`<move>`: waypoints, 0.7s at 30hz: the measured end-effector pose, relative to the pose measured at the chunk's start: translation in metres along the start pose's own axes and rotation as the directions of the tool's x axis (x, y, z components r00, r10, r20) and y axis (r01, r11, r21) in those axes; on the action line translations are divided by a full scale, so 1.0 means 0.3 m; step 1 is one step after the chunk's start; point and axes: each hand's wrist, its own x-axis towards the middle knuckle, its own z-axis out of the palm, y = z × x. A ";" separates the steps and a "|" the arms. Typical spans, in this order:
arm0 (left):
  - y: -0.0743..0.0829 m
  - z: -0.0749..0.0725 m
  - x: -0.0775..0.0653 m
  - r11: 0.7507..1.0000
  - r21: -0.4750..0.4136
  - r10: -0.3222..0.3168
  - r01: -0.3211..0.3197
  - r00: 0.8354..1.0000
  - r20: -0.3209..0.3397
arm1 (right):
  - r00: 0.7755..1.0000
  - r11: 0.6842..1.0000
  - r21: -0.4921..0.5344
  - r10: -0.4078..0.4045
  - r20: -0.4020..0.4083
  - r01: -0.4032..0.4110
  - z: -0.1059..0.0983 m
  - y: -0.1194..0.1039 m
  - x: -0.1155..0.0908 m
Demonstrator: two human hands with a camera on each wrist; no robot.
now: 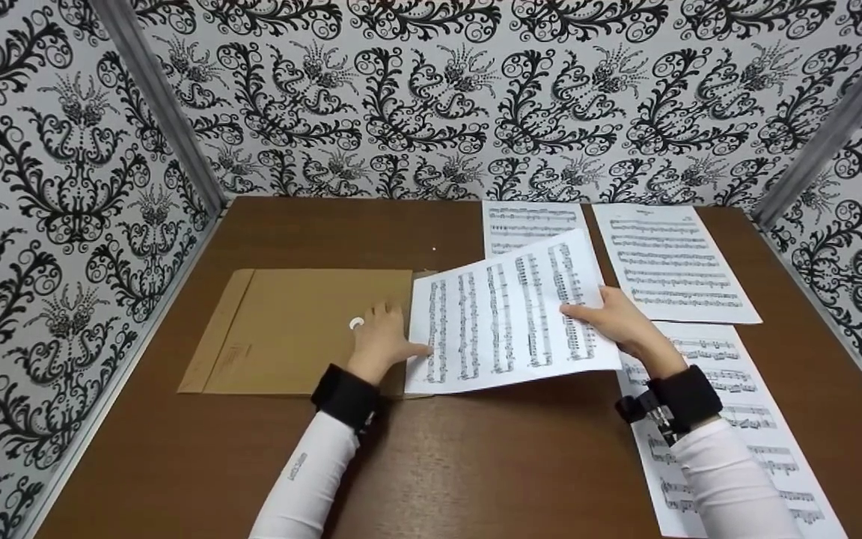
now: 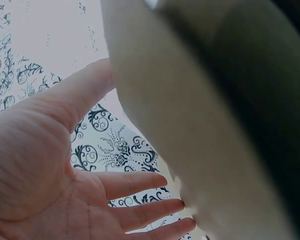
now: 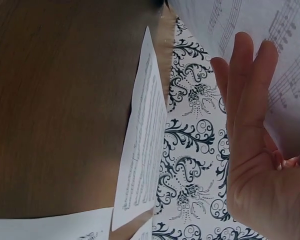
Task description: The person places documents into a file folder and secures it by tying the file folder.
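A brown paper envelope (image 1: 311, 329) lies flat at the left of the table, its right end overlapped by a sheet of sheet music (image 1: 506, 322). My right hand (image 1: 629, 326) pinches the sheet's right edge, thumb on top and fingers beneath. That edge is tilted up off the table; in the right wrist view the fingers (image 3: 255, 75) lie straight along the underside of the page. At the envelope's mouth, my left hand (image 1: 382, 340) rests with fingers spread on the brown paper, its thumb reaching over the sheet's left edge. The left wrist view shows straight fingers (image 2: 145, 212) touching a pale surface.
More music pages lie at the right: one at the back (image 1: 532, 217), partly covered by the held sheet, one at the back right (image 1: 670, 262), and one under my right forearm (image 1: 756, 442). Patterned walls (image 1: 431, 97) enclose the brown table (image 1: 431, 464) at the back and sides.
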 end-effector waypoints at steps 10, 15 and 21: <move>-0.009 -0.010 -0.016 1.000 -0.008 -0.008 0.008 1.000 -0.021 | 1.000 1.000 0.019 0.005 0.009 -0.005 0.003 0.016 0.007; -0.017 -0.012 -0.021 1.000 -0.023 -0.019 0.018 1.000 -0.019 | 1.000 1.000 0.018 -0.004 0.022 0.004 0.006 0.020 0.001; -0.019 -0.022 -0.020 0.999 -0.028 -0.018 0.018 1.000 0.002 | 1.000 1.000 0.004 -0.009 0.018 0.009 0.007 0.028 -0.008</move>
